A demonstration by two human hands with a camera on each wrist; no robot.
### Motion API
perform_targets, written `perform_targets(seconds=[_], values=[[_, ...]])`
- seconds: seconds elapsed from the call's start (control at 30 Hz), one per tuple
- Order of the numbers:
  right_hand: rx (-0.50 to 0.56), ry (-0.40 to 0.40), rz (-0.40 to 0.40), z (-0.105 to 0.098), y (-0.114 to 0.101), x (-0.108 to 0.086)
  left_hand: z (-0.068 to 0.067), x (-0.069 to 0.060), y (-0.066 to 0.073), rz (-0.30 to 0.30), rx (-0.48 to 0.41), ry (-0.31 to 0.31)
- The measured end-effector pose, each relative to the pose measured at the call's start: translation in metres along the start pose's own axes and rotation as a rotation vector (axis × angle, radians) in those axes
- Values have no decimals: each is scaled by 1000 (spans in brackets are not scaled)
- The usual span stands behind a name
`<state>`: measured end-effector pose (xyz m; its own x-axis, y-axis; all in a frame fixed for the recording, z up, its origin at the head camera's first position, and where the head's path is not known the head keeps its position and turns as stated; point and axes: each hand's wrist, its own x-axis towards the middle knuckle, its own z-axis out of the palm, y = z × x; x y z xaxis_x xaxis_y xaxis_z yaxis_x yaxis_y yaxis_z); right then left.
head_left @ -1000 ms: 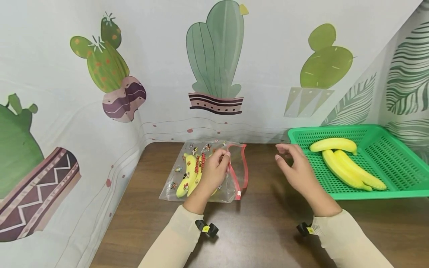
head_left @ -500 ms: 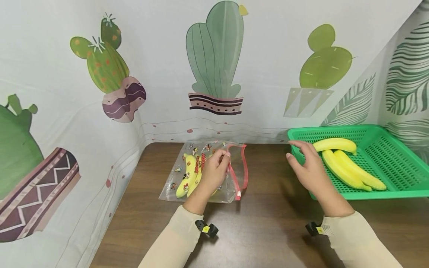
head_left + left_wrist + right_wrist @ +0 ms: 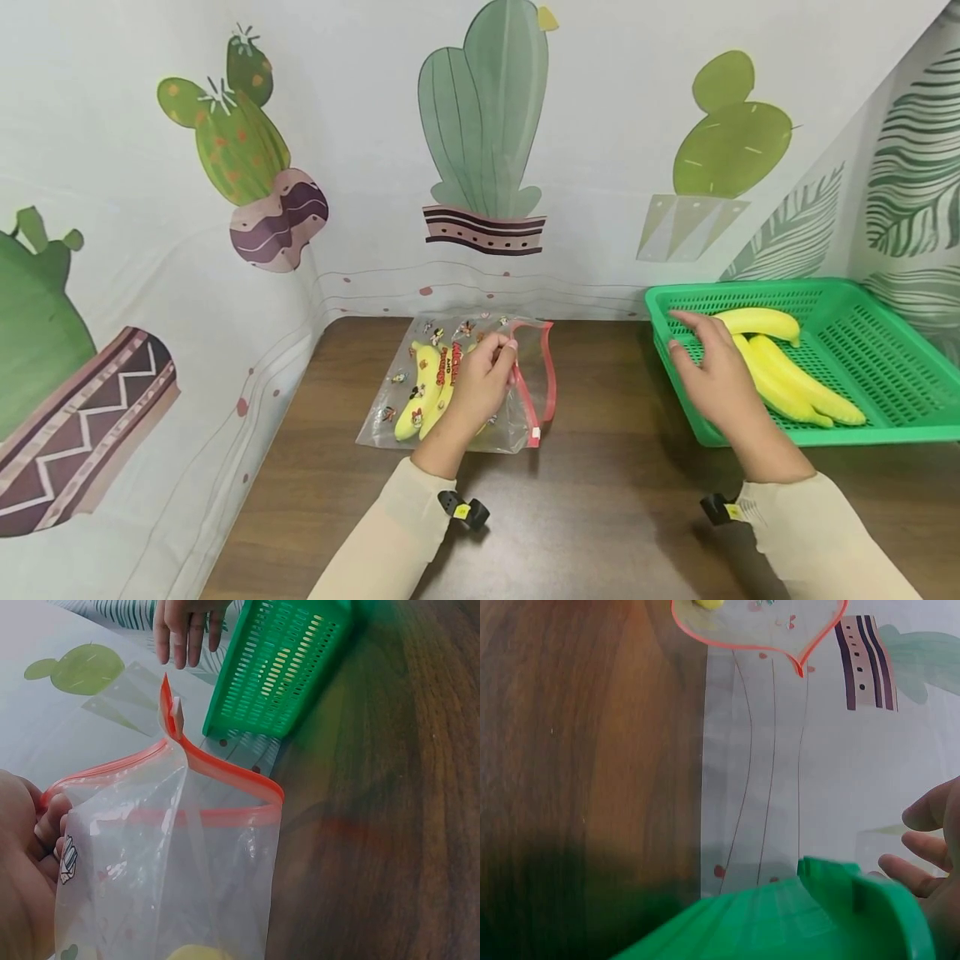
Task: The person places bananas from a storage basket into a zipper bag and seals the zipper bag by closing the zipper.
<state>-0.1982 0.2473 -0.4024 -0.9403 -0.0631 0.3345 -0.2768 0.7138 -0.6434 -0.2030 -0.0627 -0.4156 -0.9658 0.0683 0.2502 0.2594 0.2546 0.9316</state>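
Observation:
My left hand [image 3: 483, 379] pinches the upper rim of a clear zip bag [image 3: 397, 417] with a red zip edge and cartoon prints. The bag's mouth gapes toward the right, as the left wrist view shows along its red zip edge [image 3: 232, 776]. Yellow bananas [image 3: 408, 421] lie inside the bag, partly covered by the left hand. Over the left side of a green basket [image 3: 900, 433] hovers my right hand [image 3: 716, 375], fingers apart and holding nothing. Beside it in the basket are several bananas [image 3: 806, 383], one crossing behind the others; the hand hides part of them.
Both the bag and the basket stand on a dark brown wooden table [image 3: 592, 500]. Behind them hangs a white cloth [image 3: 600, 167] printed with cacti. The basket's raised rim [image 3: 885, 900] shows close up in the right wrist view.
My right hand has moved right, from beside the basket to over its left side near the bananas. The left hand and the bag have stayed in place.

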Motion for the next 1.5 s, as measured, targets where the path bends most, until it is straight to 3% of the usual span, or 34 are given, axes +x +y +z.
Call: perform_targets(seconds=[0.23,0.63,1.3,1.5], values=[[-52,-40,56,-8,12,1,2,9,-30,43,16,-18],[-191,-132,179,-15,33,3,1,9,-28,35,7,-25],[-485,-371,337,-40,70,4,2,10,-29,-9,-23,-17],[-516,-452,366,-47,76,3,1,7,-16,-33,-26,-19]])
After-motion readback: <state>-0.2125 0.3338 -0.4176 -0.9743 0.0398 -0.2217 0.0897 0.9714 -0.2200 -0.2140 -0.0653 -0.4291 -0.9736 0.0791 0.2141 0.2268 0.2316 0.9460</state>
